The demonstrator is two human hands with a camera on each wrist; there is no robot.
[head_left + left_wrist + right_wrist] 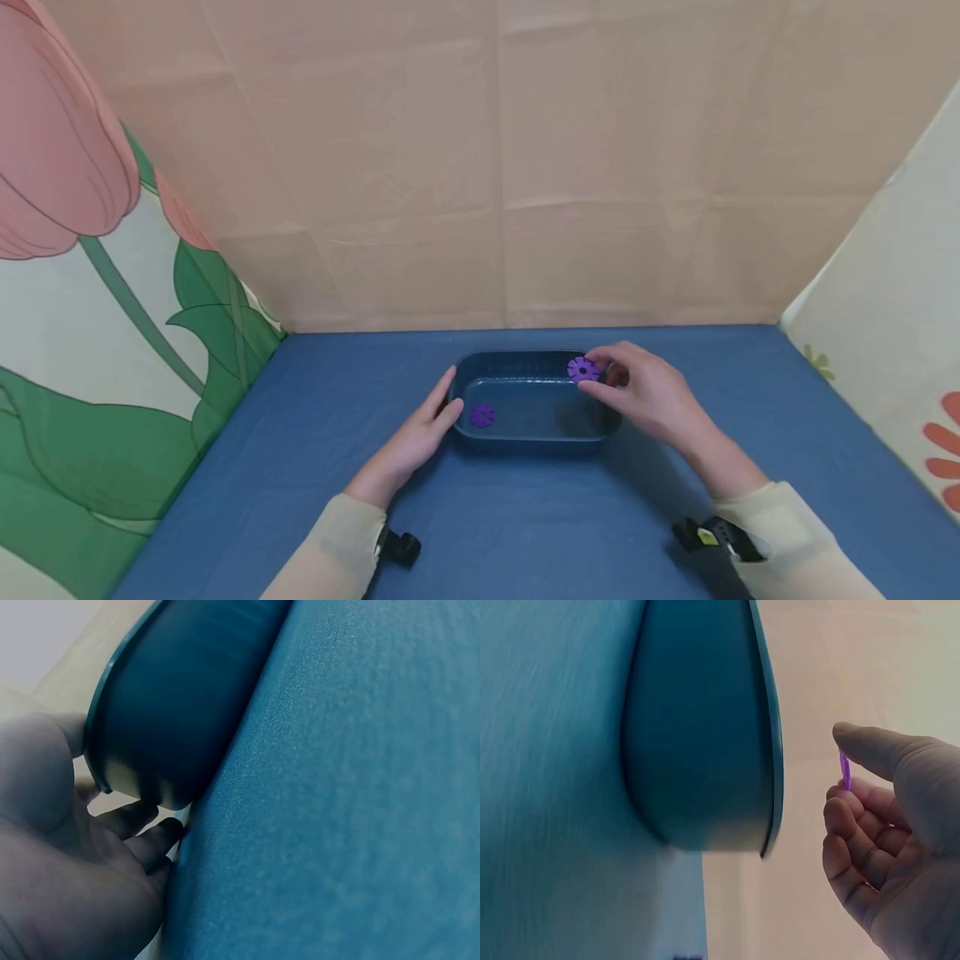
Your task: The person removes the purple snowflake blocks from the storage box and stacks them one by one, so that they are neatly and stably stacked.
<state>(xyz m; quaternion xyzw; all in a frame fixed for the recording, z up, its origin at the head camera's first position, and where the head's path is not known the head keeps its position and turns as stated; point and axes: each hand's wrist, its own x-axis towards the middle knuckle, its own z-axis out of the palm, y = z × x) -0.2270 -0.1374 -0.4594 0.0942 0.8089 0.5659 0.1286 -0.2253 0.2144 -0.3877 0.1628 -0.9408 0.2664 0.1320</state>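
Note:
A dark blue tray [536, 440] with rounded corners sits on the blue table. My left hand [415, 442] holds its left end, thumb at the rim and fingers along the outer wall, as the left wrist view [82, 847] also shows. Inside, near the left end, lies a purple notched plastic disc [482, 415]. Above the tray's right end, my right hand [648, 392] pinches a second purple notched disc [582, 369] between thumb and finger. The right wrist view shows this disc [845, 771] edge-on, higher than the tray's rim, with the other fingers curled.
Blue cloth [525, 517] covers the table. Behind it rises a beige cloth backdrop [495, 167]. Flower-printed panels stand at the left [112, 333] and right [885, 317]. A small purple bit [690, 957] shows at the bottom edge of the right wrist view.

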